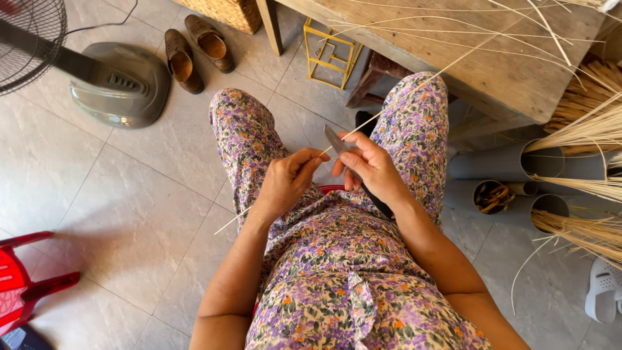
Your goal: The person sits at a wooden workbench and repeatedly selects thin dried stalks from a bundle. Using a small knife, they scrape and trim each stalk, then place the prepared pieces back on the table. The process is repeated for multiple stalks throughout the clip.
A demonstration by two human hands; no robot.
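I sit with my knees apart in flowered purple clothing. My left hand (288, 180) pinches a long thin pale strip of cane (414, 85) that runs from lower left, through my fingers, up to the right over the wooden table. My right hand (370, 167) grips a knife with a grey blade (333, 139) and a dark handle; the blade rests against the strip just beside my left fingertips. Both hands are close together above my lap.
A wooden table (492, 71) with loose pale strips stands ahead. Grey pipes (492, 162) holding cane bundles lie at right. A fan base (120, 84), brown shoes (194, 48), a yellow wire frame (330, 55), a red plastic stool (23, 279) and a white sandal (602, 291) sit on the tiled floor.
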